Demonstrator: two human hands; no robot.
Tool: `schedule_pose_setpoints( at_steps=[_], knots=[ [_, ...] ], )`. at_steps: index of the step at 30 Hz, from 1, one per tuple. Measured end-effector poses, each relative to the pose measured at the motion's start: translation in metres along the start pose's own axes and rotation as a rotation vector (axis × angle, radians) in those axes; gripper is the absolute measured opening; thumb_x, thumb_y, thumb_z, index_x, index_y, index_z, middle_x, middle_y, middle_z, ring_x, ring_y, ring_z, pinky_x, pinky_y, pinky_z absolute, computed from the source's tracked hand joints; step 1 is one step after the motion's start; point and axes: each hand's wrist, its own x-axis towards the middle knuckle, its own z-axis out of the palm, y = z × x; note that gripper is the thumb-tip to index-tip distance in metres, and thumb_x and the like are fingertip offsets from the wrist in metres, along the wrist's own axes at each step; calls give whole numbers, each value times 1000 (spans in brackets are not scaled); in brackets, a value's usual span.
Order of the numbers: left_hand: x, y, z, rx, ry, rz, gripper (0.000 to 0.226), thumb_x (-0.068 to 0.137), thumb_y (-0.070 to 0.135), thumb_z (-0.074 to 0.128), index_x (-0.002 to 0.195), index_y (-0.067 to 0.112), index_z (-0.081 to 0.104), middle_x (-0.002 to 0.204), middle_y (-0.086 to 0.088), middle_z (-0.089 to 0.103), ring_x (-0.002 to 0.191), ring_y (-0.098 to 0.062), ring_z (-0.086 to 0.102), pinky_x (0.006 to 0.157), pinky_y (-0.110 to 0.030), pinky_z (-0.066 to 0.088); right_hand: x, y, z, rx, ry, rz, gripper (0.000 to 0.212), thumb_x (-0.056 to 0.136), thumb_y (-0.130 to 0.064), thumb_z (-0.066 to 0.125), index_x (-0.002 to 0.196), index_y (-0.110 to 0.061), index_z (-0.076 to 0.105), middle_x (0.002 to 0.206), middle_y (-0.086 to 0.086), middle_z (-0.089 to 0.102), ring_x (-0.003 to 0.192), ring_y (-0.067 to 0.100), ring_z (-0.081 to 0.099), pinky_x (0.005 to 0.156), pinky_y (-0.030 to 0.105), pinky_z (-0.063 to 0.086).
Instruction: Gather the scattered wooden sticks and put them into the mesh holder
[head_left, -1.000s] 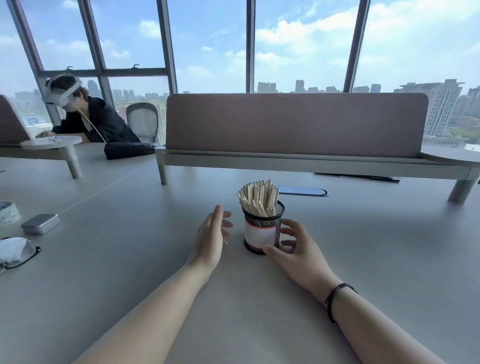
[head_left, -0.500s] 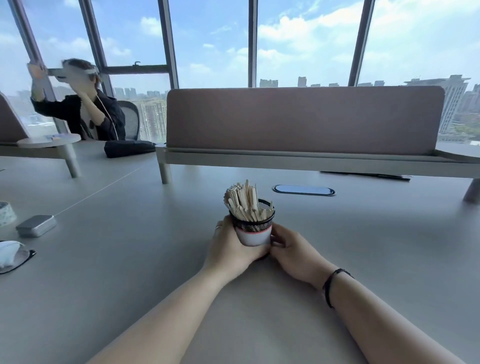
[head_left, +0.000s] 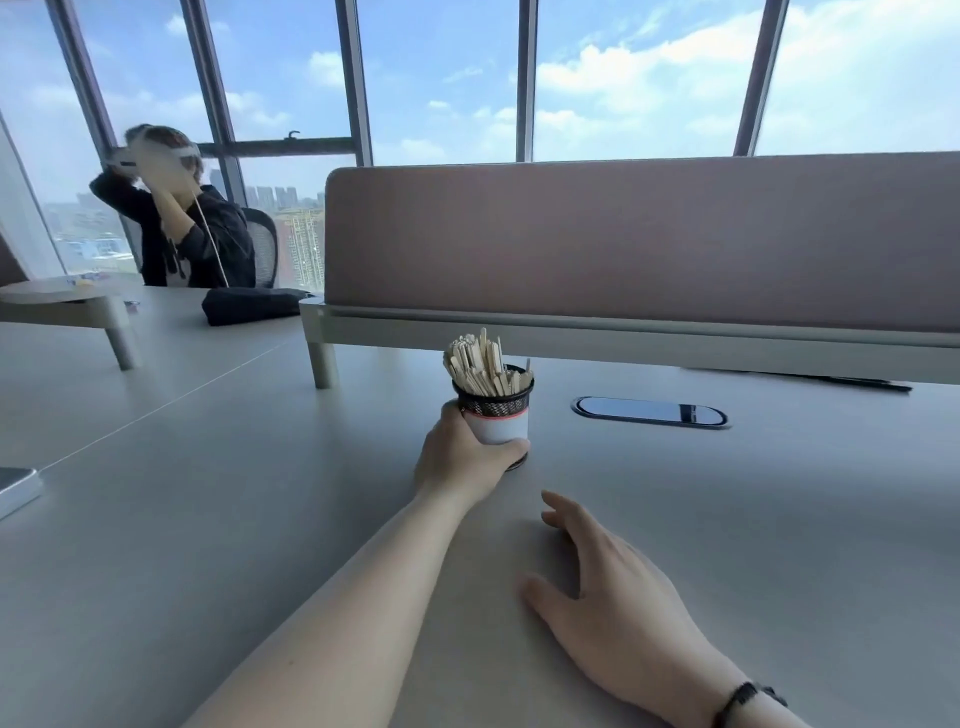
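The black mesh holder (head_left: 497, 415) with a white band stands upright on the grey table (head_left: 208, 519), near the middle. A thick bunch of wooden sticks (head_left: 480, 364) stands inside it, tips above the rim. My left hand (head_left: 457, 462) wraps around the holder's lower left side. My right hand (head_left: 608, 587) lies flat on the table nearer to me, fingers spread, apart from the holder and holding nothing. A dark band circles that wrist. No loose sticks show on the table.
A brown divider panel (head_left: 623, 244) on a raised shelf runs behind the holder. An oval cable port (head_left: 649, 411) sits to the holder's right. A seated person (head_left: 182, 223) is at the far left, with a dark pouch (head_left: 249, 305) nearby. A flat pale object (head_left: 15, 488) touches the left edge.
My right hand let go of the holder and drew back toward me onto the table. The left hand keeps its grip and the holder sits farther from me. The view tilted up.
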Motion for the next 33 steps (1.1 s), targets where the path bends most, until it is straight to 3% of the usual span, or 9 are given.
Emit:
schedule_pose_setpoints(
  at_steps=[4, 18, 29, 31, 33],
  knots=[
    [31, -2, 9, 8, -32, 11, 74, 57, 53, 79, 122, 29, 51, 112, 11, 66, 101, -17, 65, 86, -39, 57, 4, 2, 2, 2, 34, -9, 68, 85, -55, 52, 144, -50, 18, 143, -36, 38, 135, -5, 34, 100, 18, 30],
    [57, -5, 20, 47, -83, 41, 77, 55, 61, 76, 122, 32, 52, 114, 13, 67, 104, -16, 64, 90, -40, 55, 21, 13, 9, 32, 82, 7, 46, 94, -50, 48, 139, -44, 37, 139, -29, 48, 131, -1, 42, 95, 19, 34],
    [80, -14, 27, 82, -124, 64, 70, 52, 65, 76, 114, 38, 59, 105, 18, 71, 98, -11, 68, 88, -41, 58, 25, 15, 12, 46, 112, -10, 35, 97, -42, 43, 132, -42, 43, 128, -23, 58, 122, 4, 50, 91, 24, 39],
    [71, -9, 25, 72, -122, 53, 76, 54, 63, 75, 120, 33, 53, 113, 14, 68, 104, -15, 66, 91, -43, 56, 26, 16, 13, 58, 105, 8, 35, 96, -39, 44, 131, -41, 44, 127, -23, 59, 121, 5, 52, 91, 24, 40],
    [57, -2, 22, 62, -91, 50, 88, 60, 60, 74, 133, 23, 43, 132, 3, 60, 122, -23, 58, 99, -46, 51, 25, 17, 12, 75, 103, 25, 35, 96, -37, 45, 130, -41, 46, 127, -23, 59, 121, 5, 52, 91, 24, 40]
  ],
)
